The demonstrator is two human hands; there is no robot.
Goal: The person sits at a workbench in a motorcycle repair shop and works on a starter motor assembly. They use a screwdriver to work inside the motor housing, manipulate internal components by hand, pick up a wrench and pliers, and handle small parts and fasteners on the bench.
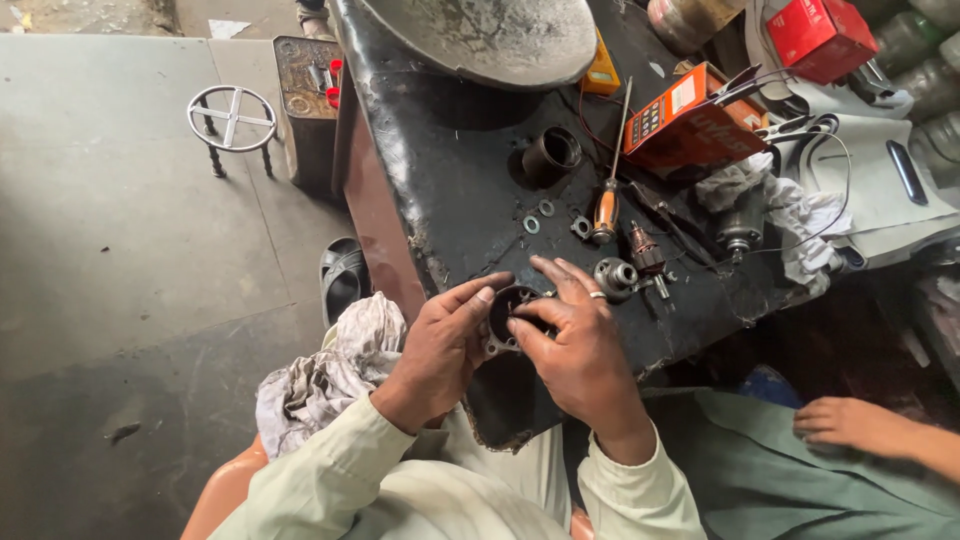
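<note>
Round dark housing [508, 318] sits at the tabletop's [450, 190] near edge, gripped between both hands: left hand [440, 350] pinches its left rim, right hand [575, 345] curls over its right side. Washers [538, 216], a screwdriver [608, 200] and an armature [645, 255] lie just beyond.

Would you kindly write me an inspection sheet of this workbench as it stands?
Surface: black metal bench top, scuffed and greasy.
Job's things: round black housing held at the bench's near edge by the left hand and right hand.
Clutter: screwdriver, loose washers, black cylinder, small motor parts, orange box, white rag, large metal dish.
Grippers: both hands bare, fingers closed round the housing.
Cables: thin dark wires loop by the rag.
Surroundings: concrete floor, wire stand, sandal, another person's hand.
</note>
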